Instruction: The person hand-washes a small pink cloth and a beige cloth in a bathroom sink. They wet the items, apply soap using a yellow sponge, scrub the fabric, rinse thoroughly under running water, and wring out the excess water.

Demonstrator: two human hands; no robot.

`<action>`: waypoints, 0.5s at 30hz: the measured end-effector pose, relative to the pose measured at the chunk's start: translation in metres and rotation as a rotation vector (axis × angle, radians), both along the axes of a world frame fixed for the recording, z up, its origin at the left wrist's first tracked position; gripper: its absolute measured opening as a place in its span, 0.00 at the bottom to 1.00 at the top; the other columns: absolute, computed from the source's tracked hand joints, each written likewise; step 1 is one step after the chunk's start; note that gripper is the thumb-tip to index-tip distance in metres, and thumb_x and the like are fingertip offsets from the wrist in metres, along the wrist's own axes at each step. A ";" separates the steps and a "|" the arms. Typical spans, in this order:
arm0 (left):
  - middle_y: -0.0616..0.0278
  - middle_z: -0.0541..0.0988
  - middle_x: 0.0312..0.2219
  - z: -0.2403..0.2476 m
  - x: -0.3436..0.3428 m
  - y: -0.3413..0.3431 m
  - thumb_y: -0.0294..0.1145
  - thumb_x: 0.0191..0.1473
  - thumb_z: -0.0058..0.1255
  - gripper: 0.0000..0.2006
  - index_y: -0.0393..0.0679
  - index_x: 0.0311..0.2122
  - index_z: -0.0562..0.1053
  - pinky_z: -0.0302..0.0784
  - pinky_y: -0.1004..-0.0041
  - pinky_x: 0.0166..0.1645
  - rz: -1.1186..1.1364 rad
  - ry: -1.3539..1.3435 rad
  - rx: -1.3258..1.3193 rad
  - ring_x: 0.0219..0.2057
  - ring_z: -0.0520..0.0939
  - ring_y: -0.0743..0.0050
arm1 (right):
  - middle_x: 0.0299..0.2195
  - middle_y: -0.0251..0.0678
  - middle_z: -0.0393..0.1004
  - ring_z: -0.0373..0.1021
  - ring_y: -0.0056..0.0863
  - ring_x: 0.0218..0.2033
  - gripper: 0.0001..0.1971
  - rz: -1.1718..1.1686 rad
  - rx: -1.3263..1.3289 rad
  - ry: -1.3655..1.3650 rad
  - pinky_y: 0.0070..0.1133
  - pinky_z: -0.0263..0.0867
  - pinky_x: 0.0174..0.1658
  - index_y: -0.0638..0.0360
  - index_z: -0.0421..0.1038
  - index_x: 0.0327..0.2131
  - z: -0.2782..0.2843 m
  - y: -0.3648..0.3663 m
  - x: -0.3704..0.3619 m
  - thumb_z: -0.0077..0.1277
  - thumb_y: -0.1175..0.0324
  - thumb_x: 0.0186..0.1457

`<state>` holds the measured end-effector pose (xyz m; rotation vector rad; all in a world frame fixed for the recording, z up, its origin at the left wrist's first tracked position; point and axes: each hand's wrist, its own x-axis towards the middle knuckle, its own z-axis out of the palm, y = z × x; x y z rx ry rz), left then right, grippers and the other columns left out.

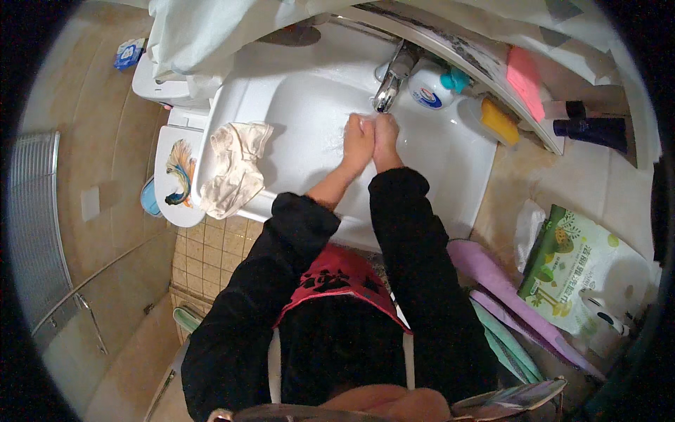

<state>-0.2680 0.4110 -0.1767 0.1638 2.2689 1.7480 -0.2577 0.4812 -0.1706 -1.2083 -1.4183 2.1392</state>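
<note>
Both my hands are pressed together under the chrome faucet (394, 77), over the basin of the white sink (450, 183). My left hand (358, 143) is closed, its thumb uppermost. Against it lies my right hand (386, 139), also closed, with its fingers mostly turned out of sight. Whether anything is between the hands is hidden. Water splashes beside my left hand in the basin. A damp, crumpled cream cloth garment (235, 169) hangs over the sink's left rim, apart from my hands.
A white pump bottle (429, 88) with a teal top stands right of the faucet. Nearby are a yellow sponge (499, 121), a dark tube (592, 132) and a pink cloth (525, 83). A green package (569, 260) lies at right. The toilet lid (172, 155) is at left.
</note>
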 end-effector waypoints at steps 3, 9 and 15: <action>0.54 0.72 0.25 0.010 -0.038 0.003 0.38 0.56 0.38 0.13 0.37 0.33 0.65 0.68 0.66 0.34 0.017 -0.187 0.081 0.27 0.71 0.68 | 0.24 0.32 0.71 0.69 0.26 0.24 0.10 -0.094 -0.249 0.079 0.21 0.66 0.29 0.61 0.68 0.29 -0.003 -0.026 0.001 0.40 0.64 0.53; 0.58 0.73 0.24 0.052 -0.033 -0.015 0.46 0.57 0.34 0.20 0.37 0.32 0.68 0.68 0.67 0.34 -0.248 -0.466 0.344 0.25 0.72 0.67 | 0.34 0.31 0.72 0.69 0.27 0.36 0.14 0.090 -0.740 0.458 0.26 0.66 0.40 0.55 0.67 0.38 -0.005 0.006 0.000 0.34 0.60 0.58; 0.45 0.75 0.37 0.056 -0.055 0.005 0.65 0.48 0.37 0.37 0.36 0.47 0.68 0.67 0.65 0.46 -0.281 -0.141 -0.040 0.41 0.75 0.53 | 0.39 0.30 0.70 0.68 0.25 0.41 0.16 0.124 -0.604 0.425 0.26 0.64 0.44 0.54 0.65 0.44 -0.015 0.000 -0.017 0.34 0.57 0.60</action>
